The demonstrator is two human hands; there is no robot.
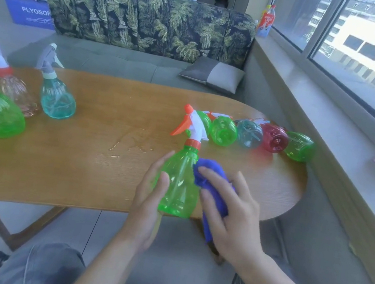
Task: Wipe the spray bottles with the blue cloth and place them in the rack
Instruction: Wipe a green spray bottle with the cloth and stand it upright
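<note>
My knees sit below the wooden table (77, 173) as my left hand (145, 209) grips a green spray bottle (179, 185) at its near edge and my right hand (226, 213) presses the blue cloth (211, 183) against it. Five bottles (250, 133) lie by the window (347, 39); a leaf-print sofa (147, 21) stands behind.
</note>
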